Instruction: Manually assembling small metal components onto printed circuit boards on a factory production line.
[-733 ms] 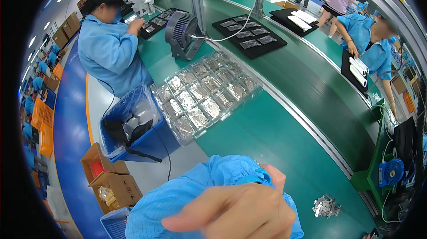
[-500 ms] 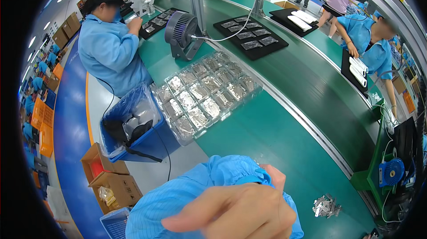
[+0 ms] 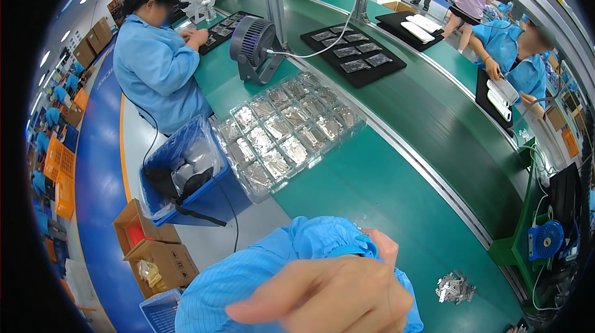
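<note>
My right hand (image 3: 347,293) is large and close at the lower middle, its back up and its thumb pointing left. Its fingers curl closed, and whatever they may hold is hidden. Just behind it shows a bit of my left hand (image 3: 383,247), past the gathered blue cuff of my left sleeve (image 3: 273,268); its fingers are out of sight. To the right of both hands, a loose pile of small metal strips (image 3: 455,287) lies on the green bench top (image 3: 372,190). Neither hand touches it.
Beyond my hands, a clear compartment tray (image 3: 288,128) holds many metal pieces. A grey fan (image 3: 254,48) stands behind it. A lined blue bin (image 3: 214,200) is at the left. A conveyor carries a black tray (image 3: 328,63) of pouches. Two co-workers (image 3: 155,73) (image 3: 499,54) work nearby.
My hands stay where they were. The black tray has slid slightly right along the conveyor. The left co-worker's hands moved down to a black tray; the right co-worker's lower hand rose toward a white piece.
</note>
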Demonstrator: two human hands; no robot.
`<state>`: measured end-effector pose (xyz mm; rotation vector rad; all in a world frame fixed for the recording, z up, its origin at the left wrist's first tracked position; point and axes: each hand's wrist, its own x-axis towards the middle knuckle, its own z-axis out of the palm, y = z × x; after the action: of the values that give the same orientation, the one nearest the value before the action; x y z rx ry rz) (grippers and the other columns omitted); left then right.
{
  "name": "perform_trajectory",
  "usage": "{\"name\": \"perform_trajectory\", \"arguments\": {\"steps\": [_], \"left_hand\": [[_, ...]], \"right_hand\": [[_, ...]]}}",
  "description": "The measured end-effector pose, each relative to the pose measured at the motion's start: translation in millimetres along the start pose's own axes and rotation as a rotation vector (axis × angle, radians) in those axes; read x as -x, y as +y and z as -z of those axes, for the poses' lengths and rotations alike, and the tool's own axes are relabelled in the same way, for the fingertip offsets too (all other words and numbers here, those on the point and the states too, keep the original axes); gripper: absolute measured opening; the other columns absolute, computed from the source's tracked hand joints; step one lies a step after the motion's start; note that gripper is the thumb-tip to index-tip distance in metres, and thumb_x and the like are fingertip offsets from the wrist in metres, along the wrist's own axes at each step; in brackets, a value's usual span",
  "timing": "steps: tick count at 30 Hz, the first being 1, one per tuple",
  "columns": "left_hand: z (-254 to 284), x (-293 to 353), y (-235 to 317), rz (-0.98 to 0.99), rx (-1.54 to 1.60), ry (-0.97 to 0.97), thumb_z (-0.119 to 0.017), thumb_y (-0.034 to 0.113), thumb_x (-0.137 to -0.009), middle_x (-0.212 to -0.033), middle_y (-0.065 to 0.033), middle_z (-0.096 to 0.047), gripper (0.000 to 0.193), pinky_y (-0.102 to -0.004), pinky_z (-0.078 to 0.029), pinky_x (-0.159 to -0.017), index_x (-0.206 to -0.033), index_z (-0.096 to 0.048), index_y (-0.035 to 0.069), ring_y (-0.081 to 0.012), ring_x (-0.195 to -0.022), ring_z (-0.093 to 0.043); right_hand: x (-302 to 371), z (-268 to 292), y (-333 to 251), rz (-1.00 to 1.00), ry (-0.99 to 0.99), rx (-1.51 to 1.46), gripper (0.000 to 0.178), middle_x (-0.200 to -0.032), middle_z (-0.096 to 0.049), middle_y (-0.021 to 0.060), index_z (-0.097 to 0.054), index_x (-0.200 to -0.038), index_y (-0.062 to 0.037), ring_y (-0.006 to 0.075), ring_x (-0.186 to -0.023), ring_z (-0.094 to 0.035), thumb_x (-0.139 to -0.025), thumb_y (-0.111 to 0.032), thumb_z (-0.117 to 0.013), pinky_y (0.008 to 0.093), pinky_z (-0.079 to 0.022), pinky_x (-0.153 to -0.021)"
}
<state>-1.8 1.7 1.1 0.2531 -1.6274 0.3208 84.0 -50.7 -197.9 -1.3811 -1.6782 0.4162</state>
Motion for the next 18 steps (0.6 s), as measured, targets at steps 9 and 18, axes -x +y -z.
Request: {"name": "perform_trajectory", "arguments": {"steps": [9,18], "left_hand": [[0.9,-0.9,-1.7,0.013,0.030,-0.003,-0.068,0.031,-0.095,-0.051,0.0008,-0.025,0.060,-0.0285,-0.023,-0.033,-0.055,-0.027,0.012,-0.0137,-0.034,-0.027],[10.7,6.3,16.8,0.132,-0.169,-0.001,-0.059,0.040,-0.097,-0.057,-0.0019,-0.041,0.049,-0.0243,-0.046,-0.049,-0.062,-0.040,0.011,-0.0109,-0.042,-0.044]], "right_hand": [[1.2,1.6,-0.9,-0.004,0.004,0.006,0.008,-0.074,-0.067,0.0126,-0.066,-0.081,-0.0053,0.0300,-0.063,-0.065,-0.084,-0.009,-0.072,0.0383,-0.050,-0.056],[19.5,-18.4,15.2,0.023,0.052,0.078,0.010,-0.074,-0.065,0.0124,-0.066,-0.085,-0.0085,0.0319,-0.067,-0.065,-0.087,-0.017,-0.070,0.0416,-0.051,-0.057]]}}
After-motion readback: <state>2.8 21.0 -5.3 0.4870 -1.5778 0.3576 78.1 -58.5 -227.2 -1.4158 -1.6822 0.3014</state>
